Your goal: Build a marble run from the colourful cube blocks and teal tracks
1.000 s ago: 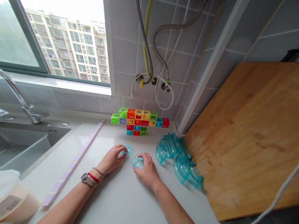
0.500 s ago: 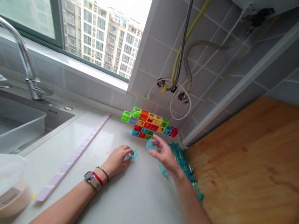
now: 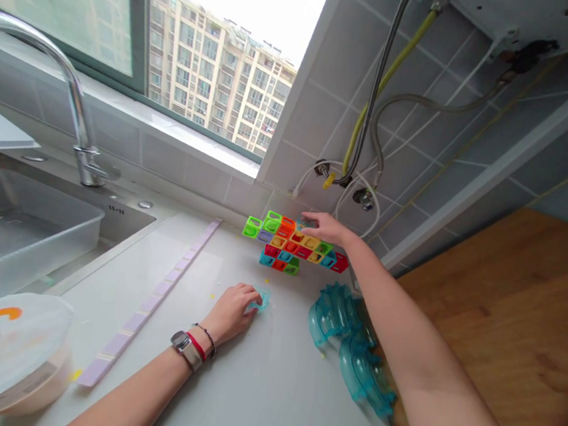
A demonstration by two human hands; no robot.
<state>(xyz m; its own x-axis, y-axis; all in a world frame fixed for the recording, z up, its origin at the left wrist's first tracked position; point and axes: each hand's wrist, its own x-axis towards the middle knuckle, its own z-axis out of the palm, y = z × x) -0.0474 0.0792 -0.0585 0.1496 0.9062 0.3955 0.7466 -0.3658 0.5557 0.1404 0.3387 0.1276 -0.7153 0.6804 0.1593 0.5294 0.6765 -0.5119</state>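
A structure of colourful hollow cube blocks [image 3: 291,246], in green, red, orange, yellow and blue, stands on the white countertop near the wall. My right hand [image 3: 323,227] is at its top, fingers closed around a clear teal block [image 3: 307,222] that touches or hovers just over the upper row; I cannot tell which. My left hand [image 3: 235,312] rests on the countertop in front of the structure, its fingers curled on another clear teal piece [image 3: 261,299]. Curved transparent teal track pieces [image 3: 337,315] lie to the right, below my right forearm.
A lilac strip [image 3: 155,298] runs along the counter at left. Beyond it are the sink [image 3: 111,236] with a plastic bin [image 3: 84,224], and a faucet [image 3: 79,119]. A lidded tub [image 3: 44,351] stands front left. A wooden board [image 3: 520,316] is at right; hoses [image 3: 376,94] hang above.
My right hand has moved up and away from the counter to the structure's top, carrying the clear teal block. My left hand stays on its piece. The view has shifted slightly.
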